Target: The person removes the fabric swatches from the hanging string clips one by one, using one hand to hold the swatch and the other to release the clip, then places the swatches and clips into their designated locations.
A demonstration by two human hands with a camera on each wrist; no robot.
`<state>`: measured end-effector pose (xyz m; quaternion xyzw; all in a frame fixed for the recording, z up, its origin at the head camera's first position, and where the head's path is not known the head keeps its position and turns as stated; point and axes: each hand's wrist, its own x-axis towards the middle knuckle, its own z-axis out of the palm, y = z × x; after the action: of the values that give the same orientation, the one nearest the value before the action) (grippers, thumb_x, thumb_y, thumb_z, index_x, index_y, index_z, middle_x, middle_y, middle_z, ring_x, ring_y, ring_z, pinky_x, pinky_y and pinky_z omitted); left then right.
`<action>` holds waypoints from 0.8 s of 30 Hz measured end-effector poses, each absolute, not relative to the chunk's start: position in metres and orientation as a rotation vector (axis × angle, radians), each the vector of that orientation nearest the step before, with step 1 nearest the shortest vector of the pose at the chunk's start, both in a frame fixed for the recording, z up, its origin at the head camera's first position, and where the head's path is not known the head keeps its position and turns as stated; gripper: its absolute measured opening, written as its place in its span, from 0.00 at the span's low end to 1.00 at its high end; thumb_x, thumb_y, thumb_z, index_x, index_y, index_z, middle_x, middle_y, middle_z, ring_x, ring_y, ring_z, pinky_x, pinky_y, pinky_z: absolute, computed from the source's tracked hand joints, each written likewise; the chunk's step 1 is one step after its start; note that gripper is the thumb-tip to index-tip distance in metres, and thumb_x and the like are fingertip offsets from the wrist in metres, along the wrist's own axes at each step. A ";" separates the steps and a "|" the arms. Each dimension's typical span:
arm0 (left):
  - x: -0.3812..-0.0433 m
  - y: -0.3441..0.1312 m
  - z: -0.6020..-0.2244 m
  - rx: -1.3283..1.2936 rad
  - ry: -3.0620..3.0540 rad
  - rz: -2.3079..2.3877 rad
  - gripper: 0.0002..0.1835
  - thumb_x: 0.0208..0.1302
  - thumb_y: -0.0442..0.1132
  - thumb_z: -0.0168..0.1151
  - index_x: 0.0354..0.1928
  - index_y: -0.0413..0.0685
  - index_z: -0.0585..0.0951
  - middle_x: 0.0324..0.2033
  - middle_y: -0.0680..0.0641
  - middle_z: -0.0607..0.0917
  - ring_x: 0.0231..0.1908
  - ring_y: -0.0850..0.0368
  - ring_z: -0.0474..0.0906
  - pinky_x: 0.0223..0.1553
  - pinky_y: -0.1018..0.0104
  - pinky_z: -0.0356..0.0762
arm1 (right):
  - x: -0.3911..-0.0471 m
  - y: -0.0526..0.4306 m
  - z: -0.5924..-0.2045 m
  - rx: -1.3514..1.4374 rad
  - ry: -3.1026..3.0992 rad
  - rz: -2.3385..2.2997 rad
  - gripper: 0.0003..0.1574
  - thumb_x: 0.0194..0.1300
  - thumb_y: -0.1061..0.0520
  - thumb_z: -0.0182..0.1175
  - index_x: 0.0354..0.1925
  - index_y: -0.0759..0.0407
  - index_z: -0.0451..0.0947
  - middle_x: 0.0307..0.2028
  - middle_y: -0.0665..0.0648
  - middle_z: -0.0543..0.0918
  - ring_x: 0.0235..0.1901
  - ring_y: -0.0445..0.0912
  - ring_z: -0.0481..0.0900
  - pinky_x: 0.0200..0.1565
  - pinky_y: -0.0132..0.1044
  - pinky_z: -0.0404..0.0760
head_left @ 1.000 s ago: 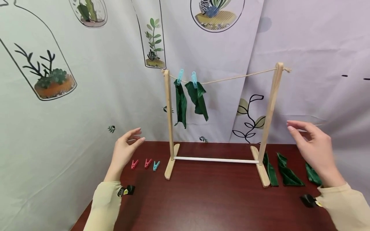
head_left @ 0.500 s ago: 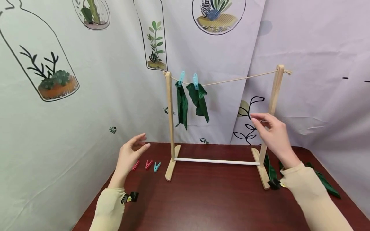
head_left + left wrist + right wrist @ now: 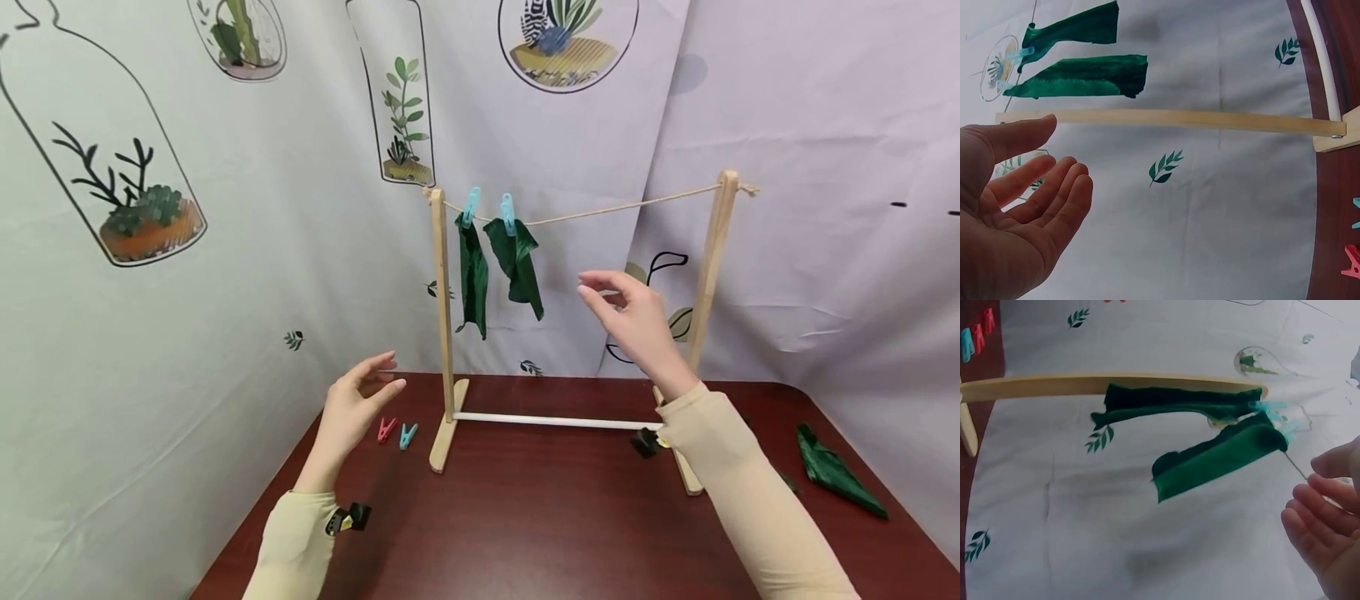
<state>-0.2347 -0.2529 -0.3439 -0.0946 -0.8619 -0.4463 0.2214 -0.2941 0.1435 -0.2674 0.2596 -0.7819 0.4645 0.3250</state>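
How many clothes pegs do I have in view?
5: two blue pegs clipped to the rope; one blue peg and two red pegs on the table. More may be hidden.

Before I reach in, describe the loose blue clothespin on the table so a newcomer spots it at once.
Find the wooden stand on the dark red table. Just outside its foot on the left of the head view, the blue clothespin lies loose. It is the only blue one down there; its neighbours are red clothespins.

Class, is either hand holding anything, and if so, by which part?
Neither the left hand nor the right hand holds anything; their fingers grip nothing.
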 end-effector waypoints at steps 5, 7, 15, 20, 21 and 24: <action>-0.231 -0.250 -0.343 -0.263 -2.387 -1.220 0.27 0.66 0.47 0.70 0.65 0.52 0.78 0.54 0.46 0.84 0.50 0.49 0.84 0.51 0.49 0.81 | -0.306 0.127 -0.256 0.700 -2.103 1.248 0.22 0.71 0.47 0.64 0.57 0.56 0.83 0.50 0.55 0.85 0.51 0.46 0.81 0.53 0.43 0.79; -0.231 -0.248 -0.342 -0.279 -2.384 -1.213 0.27 0.66 0.46 0.70 0.65 0.51 0.78 0.54 0.45 0.84 0.50 0.49 0.84 0.51 0.49 0.81 | -0.311 0.121 -0.252 0.702 -2.118 1.255 0.24 0.71 0.45 0.64 0.57 0.56 0.83 0.50 0.55 0.85 0.51 0.46 0.81 0.53 0.45 0.80; -0.230 -0.233 -0.331 -0.364 -2.362 -1.226 0.26 0.65 0.47 0.71 0.64 0.54 0.80 0.55 0.45 0.84 0.48 0.50 0.85 0.50 0.50 0.82 | -0.325 0.102 -0.237 0.644 -2.180 1.303 0.29 0.68 0.36 0.63 0.55 0.54 0.84 0.49 0.54 0.86 0.50 0.47 0.81 0.51 0.45 0.80; -0.229 -0.221 -0.315 -0.448 -2.322 -1.242 0.25 0.65 0.48 0.71 0.64 0.55 0.80 0.56 0.49 0.84 0.50 0.51 0.83 0.51 0.49 0.81 | -0.329 0.094 -0.227 0.591 -2.251 1.302 0.34 0.65 0.31 0.63 0.54 0.54 0.85 0.49 0.55 0.87 0.51 0.48 0.81 0.47 0.47 0.79; -0.229 -0.219 -0.311 -0.469 -2.310 -1.241 0.25 0.65 0.47 0.71 0.64 0.55 0.80 0.56 0.49 0.84 0.50 0.51 0.83 0.52 0.49 0.81 | -0.330 0.093 -0.226 0.580 -2.264 1.302 0.35 0.65 0.30 0.62 0.54 0.54 0.85 0.49 0.55 0.87 0.51 0.49 0.80 0.48 0.47 0.79; -0.230 -0.211 -0.299 -0.541 -2.271 -1.235 0.25 0.66 0.44 0.70 0.64 0.52 0.80 0.57 0.47 0.83 0.52 0.52 0.81 0.55 0.51 0.79 | -0.333 0.089 -0.224 0.547 -2.288 1.306 0.37 0.64 0.28 0.62 0.53 0.55 0.85 0.49 0.55 0.87 0.50 0.49 0.80 0.48 0.47 0.79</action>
<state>-0.2301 -0.2111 -0.2991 -0.1984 -0.8332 -0.4529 0.2477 -0.3328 0.0893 -0.2236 0.1980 -0.8289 0.4731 0.2234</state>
